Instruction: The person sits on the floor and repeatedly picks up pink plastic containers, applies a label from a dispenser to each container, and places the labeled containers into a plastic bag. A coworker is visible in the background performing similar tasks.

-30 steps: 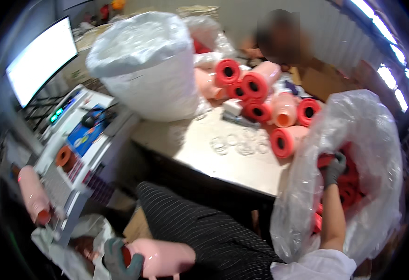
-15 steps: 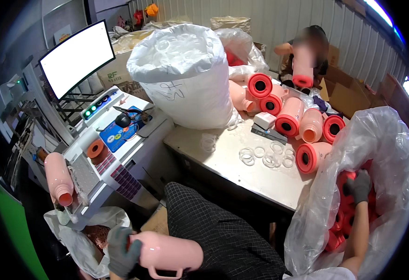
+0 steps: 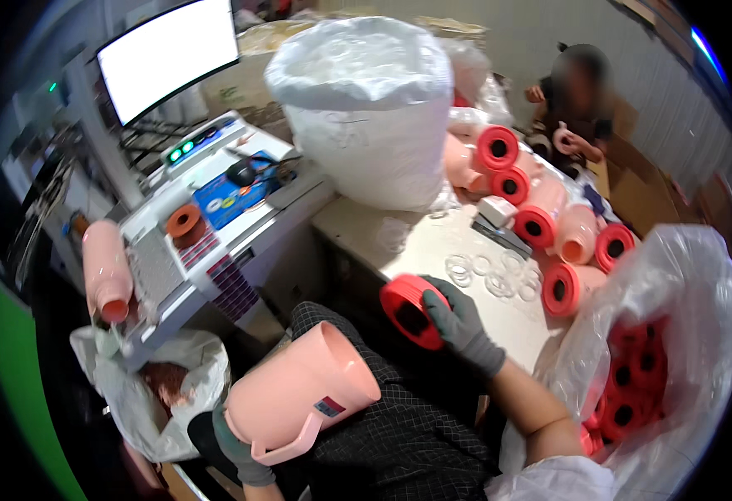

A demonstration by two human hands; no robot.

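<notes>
My left hand, in a grey glove, grips a pink handled jug by its lower left end, above my lap. The jug lies tilted, its wide round opening facing right, the handle pointing down and a small dark label beside it. Between the fingers and thumb of my gloved right hand is a red ring-shaped cap with ridged edge and dark centre. The cap is held up apart from the jug, a short way to its upper right.
At right, a clear plastic bag holds many red caps. Clear rings and capped pink jugs lie on the white table. A big white sack, a monitor and a co-worker are beyond.
My right hand has come out of the bag with a red cap, moving left. The jug has risen and turned, its wide opening now showing. The co-worker has lowered the jug seen earlier.
</notes>
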